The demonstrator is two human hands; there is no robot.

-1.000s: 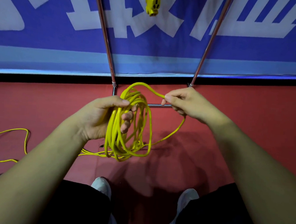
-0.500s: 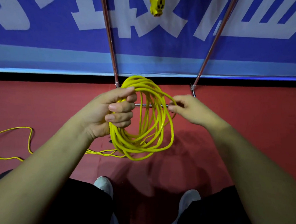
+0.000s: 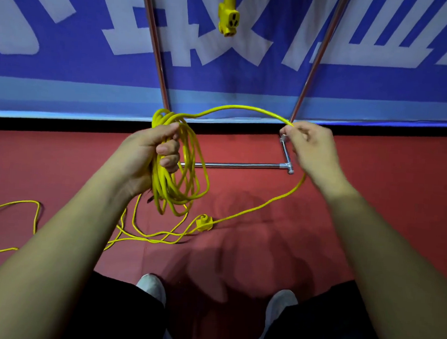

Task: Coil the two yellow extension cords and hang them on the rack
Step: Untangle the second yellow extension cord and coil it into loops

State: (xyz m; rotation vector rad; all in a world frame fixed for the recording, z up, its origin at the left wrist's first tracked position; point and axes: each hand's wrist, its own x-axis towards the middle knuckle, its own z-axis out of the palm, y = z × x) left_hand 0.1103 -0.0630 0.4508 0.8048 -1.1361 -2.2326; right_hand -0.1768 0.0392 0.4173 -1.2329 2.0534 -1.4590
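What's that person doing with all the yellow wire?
A person is coiling a yellow extension cord. The left hand grips the coil of finished loops, and the right hand pinches the free length, stretched out to the side. From there the cord runs down to a yellow plug on the red floor, where more loose cord lies uncoiled. A yellow socket end hangs by the metal rack.
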